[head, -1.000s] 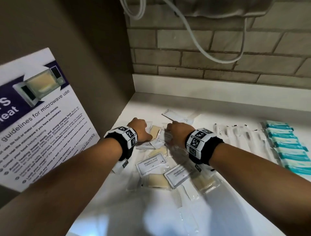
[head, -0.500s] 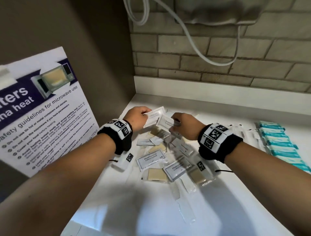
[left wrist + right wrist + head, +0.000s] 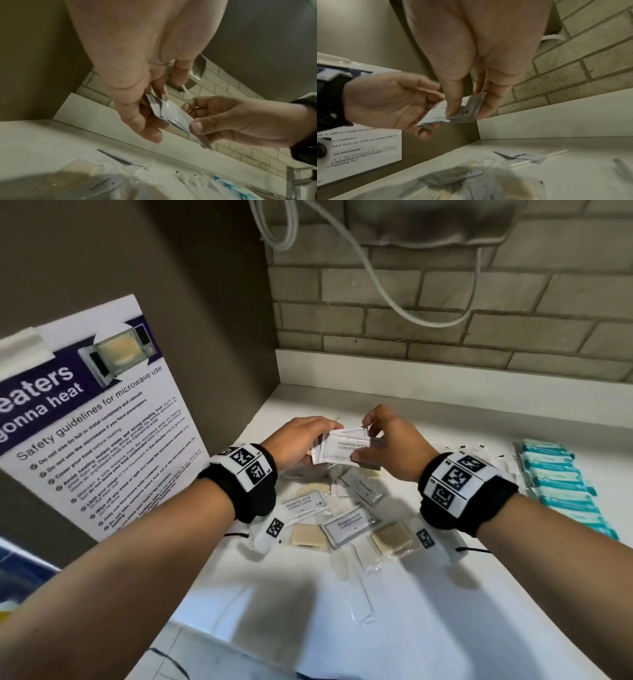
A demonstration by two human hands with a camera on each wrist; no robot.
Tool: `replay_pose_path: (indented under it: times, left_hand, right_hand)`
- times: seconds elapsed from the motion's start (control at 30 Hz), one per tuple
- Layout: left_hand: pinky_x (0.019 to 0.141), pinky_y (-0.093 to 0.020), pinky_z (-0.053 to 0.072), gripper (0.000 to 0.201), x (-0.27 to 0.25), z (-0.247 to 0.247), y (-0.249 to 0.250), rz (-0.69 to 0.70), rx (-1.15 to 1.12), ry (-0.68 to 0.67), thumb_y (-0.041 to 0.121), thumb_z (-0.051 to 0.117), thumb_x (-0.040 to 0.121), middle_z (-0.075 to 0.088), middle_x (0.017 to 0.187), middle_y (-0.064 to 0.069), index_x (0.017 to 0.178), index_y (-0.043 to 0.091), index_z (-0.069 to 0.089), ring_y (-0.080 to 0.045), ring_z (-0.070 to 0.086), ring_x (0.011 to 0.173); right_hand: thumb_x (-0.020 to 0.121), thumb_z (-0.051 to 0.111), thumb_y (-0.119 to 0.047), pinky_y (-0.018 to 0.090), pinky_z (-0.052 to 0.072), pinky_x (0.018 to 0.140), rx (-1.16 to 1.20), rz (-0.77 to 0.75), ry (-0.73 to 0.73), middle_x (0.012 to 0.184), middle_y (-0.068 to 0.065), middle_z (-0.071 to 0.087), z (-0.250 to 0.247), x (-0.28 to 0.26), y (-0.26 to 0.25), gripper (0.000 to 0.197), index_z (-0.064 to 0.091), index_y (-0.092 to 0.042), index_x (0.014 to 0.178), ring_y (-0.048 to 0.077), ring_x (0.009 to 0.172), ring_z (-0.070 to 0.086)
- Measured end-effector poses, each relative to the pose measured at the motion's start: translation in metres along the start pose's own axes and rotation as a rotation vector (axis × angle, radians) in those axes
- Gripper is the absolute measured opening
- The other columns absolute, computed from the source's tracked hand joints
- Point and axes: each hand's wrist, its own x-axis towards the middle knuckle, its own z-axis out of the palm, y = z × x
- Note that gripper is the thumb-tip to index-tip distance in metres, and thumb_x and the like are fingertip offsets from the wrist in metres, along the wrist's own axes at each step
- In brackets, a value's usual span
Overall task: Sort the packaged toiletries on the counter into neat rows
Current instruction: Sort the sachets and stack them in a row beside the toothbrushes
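- So we've got both hands up over the white counter [image 3: 445, 628], sharing a small stack of shampoo-with-conditioner sachets [image 3: 346, 447]
- Our left hand [image 3: 298, 441] has its fingers curled round the left end of the stack, thumb on top; the left wrist view shows the thumb and fingers pinching it
- Our right hand [image 3: 394, 446] pinches the right end, thumb pressed on the printed face and fingers folded behind; in the right wrist view the thumb sits square on the packets
- The stack is off the surface, held above the far end of the loose pile [image 3: 342, 518], near the back corner where the counter meets the brick wall [image 3: 513, 302]
- The pile under our wrists is a jumble: two more shampoo sachets face up [image 3: 303, 505] and [image 3: 349, 523], a couple of tan soap squares in clear wrap [image 3: 308, 536] and [image 3: 394, 537], plus clear sleeves [image 3: 359, 594] lying toward us, contents hard to make out
- Off to the right there's a row of teal packets [image 3: 561, 491] lined up along the counter, and just left of that some slim clear-wrapped items [image 3: 479, 448], too small to name
- A microwave safety poster [image 3: 92, 422] stands against the left wall, and a white cable [image 3: 394, 299] loops down the brick
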Motion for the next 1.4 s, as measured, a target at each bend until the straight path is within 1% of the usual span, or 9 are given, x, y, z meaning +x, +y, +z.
replay_pose_path:
  times: [0.13,0.3,0.43,0.57,0.73,0.9,1.07,1.2,1.4]
  left_hand:
    - [0.082,-0.038,0.057,0.029,-0.011,0.017,0.001,-0.049,0.008,-0.070,0.014,0.058,0.096,0.065,0.110,-0.011,0.124,0.020,0.061,-0.019,0.062,0.084]
    - [0.079,-0.065,0.053,0.034,-0.027,0.026,-0.010,-0.111,-0.024,-0.050,0.006,0.045,0.101,0.066,0.115,-0.019,0.121,0.027,0.062,-0.038,0.068,0.074]
    - [0.051,-0.029,0.057,0.032,-0.033,0.011,-0.011,-0.044,-0.032,0.059,0.000,0.042,0.101,0.063,0.119,-0.016,0.123,0.018,0.057,-0.014,0.069,0.058]
    - [0.058,-0.023,0.060,0.034,-0.037,-0.007,-0.012,-0.010,0.039,0.133,0.002,0.042,0.101,0.060,0.128,-0.010,0.125,0.022,0.055,-0.020,0.072,0.079]
    - [0.051,-0.014,0.054,0.036,-0.037,-0.029,-0.010,0.036,0.069,0.203,0.003,0.039,0.102,0.057,0.123,-0.007,0.135,0.015,0.051,-0.018,0.065,0.084]
    - [0.053,-0.015,0.054,0.036,-0.028,-0.056,-0.012,0.090,0.082,0.252,0.003,0.038,0.102,0.059,0.126,-0.009,0.134,0.014,0.052,-0.020,0.068,0.083]
    - [0.055,-0.016,0.055,0.036,-0.011,-0.071,-0.016,0.110,0.075,0.227,0.003,0.038,0.102,0.059,0.129,-0.013,0.133,0.013,0.051,-0.026,0.067,0.087]
    - [0.056,-0.016,0.055,0.037,0.005,-0.072,-0.024,0.108,0.071,0.175,0.002,0.037,0.102,0.059,0.131,-0.012,0.135,0.012,0.051,-0.025,0.067,0.086]
    - [0.054,-0.015,0.054,0.038,0.025,-0.070,-0.036,0.102,0.055,0.156,-0.001,0.038,0.101,0.061,0.126,-0.012,0.130,0.016,0.055,-0.021,0.066,0.079]
  right_hand:
    - [0.072,0.084,-0.024,0.026,0.043,0.064,-0.071,-0.008,0.016,0.092,0.004,0.053,0.003,-0.008,0.004,0.058,0.048,-0.010,0.115,0.020,0.074,0.054]
    - [0.075,0.080,-0.039,0.020,0.037,0.054,-0.149,0.007,-0.014,0.089,0.000,0.059,0.010,-0.021,0.012,0.062,0.046,-0.011,0.118,0.011,0.068,0.054]
    - [0.083,0.070,-0.039,0.032,0.050,0.077,-0.325,-0.010,-0.240,0.107,0.004,0.063,0.026,-0.034,0.018,0.048,0.052,-0.009,0.116,0.021,0.090,0.061]
    - [0.087,0.060,-0.019,0.039,0.046,0.101,-0.570,-0.184,-0.522,0.128,0.002,0.060,0.051,-0.047,0.019,0.043,0.058,-0.026,0.129,0.023,0.117,0.057]
    - [0.089,0.057,-0.018,0.032,0.046,0.092,-0.771,-0.218,-0.520,0.123,-0.001,0.060,0.056,-0.029,0.007,0.037,0.058,-0.030,0.124,0.023,0.115,0.056]
    - [0.085,0.057,-0.011,0.028,0.043,0.070,-0.711,-0.239,-0.513,0.093,0.004,0.064,0.058,-0.004,-0.025,0.013,0.063,-0.017,0.096,0.025,0.088,0.059]
    - [0.093,0.048,-0.016,0.036,0.044,0.094,-0.750,-0.269,-0.608,0.130,0.007,0.053,0.100,0.003,-0.046,0.042,0.051,-0.016,0.135,0.029,0.122,0.053]
    - [0.091,0.049,-0.013,0.039,0.045,0.095,-0.736,-0.211,-0.626,0.120,0.004,0.045,0.118,0.009,-0.035,0.038,0.051,-0.010,0.129,0.025,0.120,0.048]
    - [0.071,0.073,-0.024,0.035,0.047,0.084,-0.743,-0.207,-0.539,0.110,0.002,0.050,0.110,0.022,-0.024,0.039,0.060,-0.021,0.107,0.023,0.102,0.048]
